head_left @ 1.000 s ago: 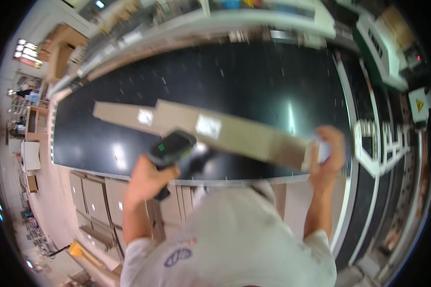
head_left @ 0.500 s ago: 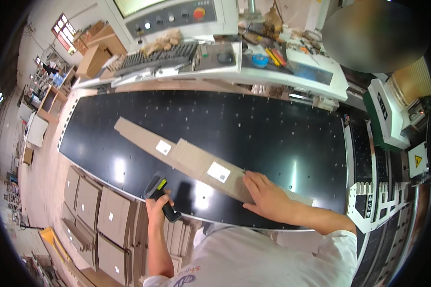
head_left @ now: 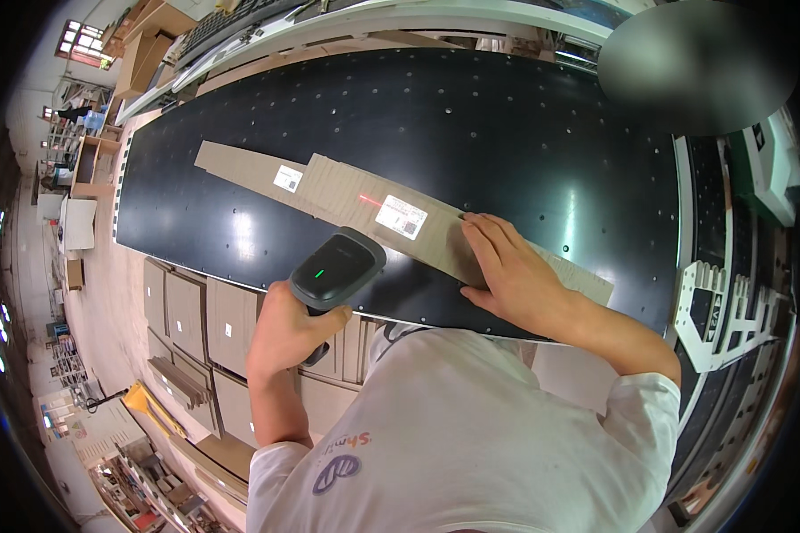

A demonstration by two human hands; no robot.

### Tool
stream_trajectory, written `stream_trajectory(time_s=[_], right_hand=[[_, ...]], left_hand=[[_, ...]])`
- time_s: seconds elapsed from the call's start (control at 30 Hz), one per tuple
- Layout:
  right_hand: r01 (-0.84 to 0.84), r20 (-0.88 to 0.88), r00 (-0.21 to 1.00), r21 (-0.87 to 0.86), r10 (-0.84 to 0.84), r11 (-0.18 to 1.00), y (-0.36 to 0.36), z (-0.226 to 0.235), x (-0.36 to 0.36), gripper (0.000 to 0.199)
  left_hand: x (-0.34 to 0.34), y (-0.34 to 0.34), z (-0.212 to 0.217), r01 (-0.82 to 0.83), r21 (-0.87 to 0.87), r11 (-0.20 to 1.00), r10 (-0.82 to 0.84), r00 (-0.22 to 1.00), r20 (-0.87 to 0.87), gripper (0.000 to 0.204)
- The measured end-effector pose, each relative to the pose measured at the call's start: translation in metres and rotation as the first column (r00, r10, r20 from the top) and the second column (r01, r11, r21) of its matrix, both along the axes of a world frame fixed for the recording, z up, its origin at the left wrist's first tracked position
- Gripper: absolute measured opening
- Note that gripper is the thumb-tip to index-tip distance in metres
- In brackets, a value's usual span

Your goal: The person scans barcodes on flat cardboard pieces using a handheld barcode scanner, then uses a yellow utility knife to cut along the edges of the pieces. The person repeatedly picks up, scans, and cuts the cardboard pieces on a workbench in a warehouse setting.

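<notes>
In my left hand (head_left: 286,330) is a black handheld barcode scanner (head_left: 340,266), its handle inside my closed fingers and a small green light lit on top. The scanner is held over the table's near edge, its head toward a short brown-grey panel (head_left: 333,185). A red light line falls on that panel just left of its white label (head_left: 401,218). Beneath it lies a longer, narrow brown-grey panel (head_left: 240,167) with a smaller white label (head_left: 286,178). My right hand (head_left: 517,274) rests on the short panel's right part, fingers stretched out and thumb apart near its front edge.
The panels lie on a black table (head_left: 400,107) dotted with small holes. Stacked brown-grey panels with labels (head_left: 231,320) stand below its near left edge. A white slotted metal bracket (head_left: 716,311) is at the right, and cardboard boxes (head_left: 142,67) sit at the far left.
My left hand has raised the scanner and turned it toward the labelled panel, where a red line now shows. My right hand stays on the panel. The head view has tilted down and nearer.
</notes>
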State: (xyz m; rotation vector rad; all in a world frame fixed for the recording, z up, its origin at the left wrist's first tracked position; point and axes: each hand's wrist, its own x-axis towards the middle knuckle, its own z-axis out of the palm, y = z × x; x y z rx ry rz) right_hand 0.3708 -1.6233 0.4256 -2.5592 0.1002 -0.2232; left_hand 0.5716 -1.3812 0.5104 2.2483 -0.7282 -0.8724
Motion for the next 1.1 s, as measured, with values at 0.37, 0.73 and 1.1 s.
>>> stream_trajectory(time_s=[0.37, 0.73, 1.1], right_hand=[[0.026, 0.008, 1.0, 0.014, -0.026, 1.0, 0.001, -0.003, -0.006, 0.084], [0.183, -0.01, 0.983, 0.01, -0.183, 0.983, -0.07, 0.015, 0.0, 0.066], [0.097, -0.229, 0.968, -0.04, -0.103, 0.994, -0.129, -0.066, 0.017, 0.069]], left_hand=[[0.007, -0.014, 0.002, -0.047, 0.007, 0.999, 0.047, 0.99, -0.131, 0.025], [0.068, 0.084, -0.178, -0.616, -0.462, 0.638, 0.487, 0.787, -0.378, 0.035], [0.049, 0.058, -0.172, -0.504, -0.546, 0.669, 0.385, 0.864, -0.325, 0.038]])
